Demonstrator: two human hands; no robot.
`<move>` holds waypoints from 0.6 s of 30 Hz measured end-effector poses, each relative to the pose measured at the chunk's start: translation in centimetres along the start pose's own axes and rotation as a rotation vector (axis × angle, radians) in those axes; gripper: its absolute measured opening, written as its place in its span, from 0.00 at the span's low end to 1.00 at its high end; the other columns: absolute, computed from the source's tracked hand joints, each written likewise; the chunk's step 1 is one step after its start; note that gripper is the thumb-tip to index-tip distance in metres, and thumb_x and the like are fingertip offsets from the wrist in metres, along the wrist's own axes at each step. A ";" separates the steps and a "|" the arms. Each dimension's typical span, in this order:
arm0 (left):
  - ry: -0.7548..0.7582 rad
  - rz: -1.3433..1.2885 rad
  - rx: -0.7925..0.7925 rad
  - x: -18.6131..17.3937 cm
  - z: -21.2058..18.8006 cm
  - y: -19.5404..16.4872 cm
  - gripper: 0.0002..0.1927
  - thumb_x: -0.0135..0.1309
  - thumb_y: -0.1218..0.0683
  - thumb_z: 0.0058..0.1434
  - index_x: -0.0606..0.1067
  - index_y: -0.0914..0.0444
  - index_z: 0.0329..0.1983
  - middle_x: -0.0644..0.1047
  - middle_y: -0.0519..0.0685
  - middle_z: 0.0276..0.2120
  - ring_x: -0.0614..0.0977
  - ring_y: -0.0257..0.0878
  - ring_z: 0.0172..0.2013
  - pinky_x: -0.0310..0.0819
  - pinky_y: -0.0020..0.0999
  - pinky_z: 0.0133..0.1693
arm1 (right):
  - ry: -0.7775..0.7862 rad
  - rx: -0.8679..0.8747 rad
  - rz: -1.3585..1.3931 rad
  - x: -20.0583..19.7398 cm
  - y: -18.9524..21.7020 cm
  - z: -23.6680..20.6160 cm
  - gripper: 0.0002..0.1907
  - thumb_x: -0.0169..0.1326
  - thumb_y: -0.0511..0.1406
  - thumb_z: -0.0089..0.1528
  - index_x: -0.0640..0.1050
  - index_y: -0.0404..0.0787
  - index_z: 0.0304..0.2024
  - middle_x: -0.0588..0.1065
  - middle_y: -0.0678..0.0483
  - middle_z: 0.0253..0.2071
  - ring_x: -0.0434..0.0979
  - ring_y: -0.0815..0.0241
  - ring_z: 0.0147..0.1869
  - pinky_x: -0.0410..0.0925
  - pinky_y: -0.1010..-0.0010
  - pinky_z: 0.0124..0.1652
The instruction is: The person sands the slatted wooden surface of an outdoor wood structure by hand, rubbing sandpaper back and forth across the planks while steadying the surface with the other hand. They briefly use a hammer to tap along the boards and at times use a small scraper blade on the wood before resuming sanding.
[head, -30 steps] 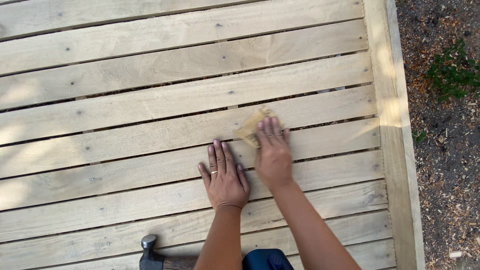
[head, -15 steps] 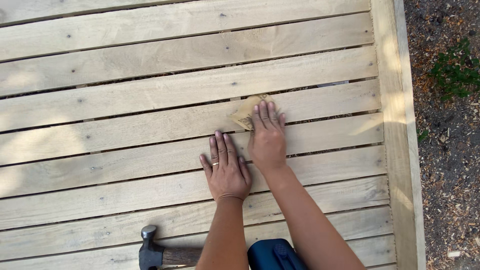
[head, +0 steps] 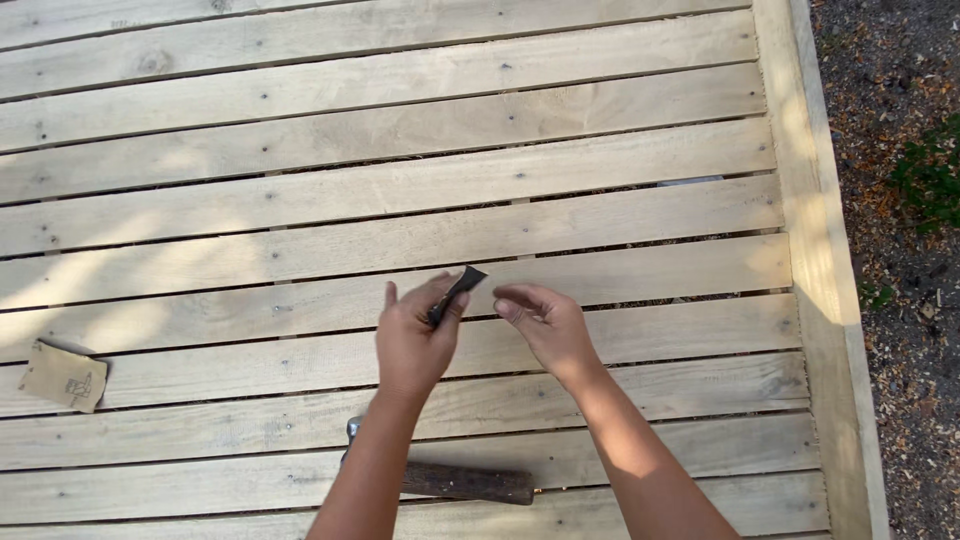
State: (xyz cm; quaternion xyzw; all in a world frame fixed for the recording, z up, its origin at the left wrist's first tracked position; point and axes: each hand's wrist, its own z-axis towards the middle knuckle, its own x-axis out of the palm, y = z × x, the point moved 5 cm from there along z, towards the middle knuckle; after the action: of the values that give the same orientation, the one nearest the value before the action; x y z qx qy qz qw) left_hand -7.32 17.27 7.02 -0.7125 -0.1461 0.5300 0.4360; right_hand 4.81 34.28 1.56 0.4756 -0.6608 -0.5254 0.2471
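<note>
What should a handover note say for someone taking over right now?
Left hand: pinches a small dark folded sheet, raised above the slats.
Right hand: empty, fingers curled, just beside the sheet, not touching it.
Hammer: lies on the slats under the left forearm.
Spare tan sheet: lies flat at far left.
Done or left: cannot tell from the boards.

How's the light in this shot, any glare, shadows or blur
Head view: dappled sun, bright washed patches on the slatted wooden deck at right and lower left; the sanding sheet in the left hand reads dark; the right hand looks slightly soft.
</note>
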 end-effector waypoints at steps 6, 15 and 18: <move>-0.422 0.866 -0.034 -11.3 6.2 7.1 0.15 0.69 0.40 0.57 0.85 0.54 0.33 0.85 0.40 0.38 0.82 0.43 0.42 0.70 0.48 0.53 | -0.551 -0.146 -0.780 -3.4 -0.5 2.5 0.24 0.52 0.36 0.66 0.72 0.34 0.64 0.64 0.42 0.72 0.54 0.38 0.79 0.50 0.46 0.71; -0.183 0.800 -0.126 2.8 5.1 4.3 0.17 0.49 0.53 0.65 0.81 0.61 0.53 0.77 0.50 0.60 0.73 0.46 0.65 0.30 0.68 0.69 | -0.539 -0.067 -0.987 -2.2 -0.1 2.9 0.30 0.49 0.38 0.64 0.68 0.38 0.68 0.59 0.44 0.76 0.50 0.41 0.81 0.46 0.40 0.72; 0.066 0.774 0.023 11.0 6.2 -2.0 0.23 0.45 0.54 0.70 0.70 0.59 0.68 0.66 0.47 0.72 0.62 0.47 0.73 0.24 0.68 0.71 | -0.519 -0.033 -0.992 -2.1 -0.5 2.4 0.30 0.51 0.40 0.64 0.68 0.39 0.68 0.58 0.45 0.75 0.50 0.42 0.81 0.46 0.40 0.71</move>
State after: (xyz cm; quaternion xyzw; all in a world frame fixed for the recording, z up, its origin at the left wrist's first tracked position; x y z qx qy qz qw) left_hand -7.98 28.68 1.27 -0.7267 0.1533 0.6338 0.2162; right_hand 3.90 37.27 0.65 0.5806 -0.3888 -0.6888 -0.1931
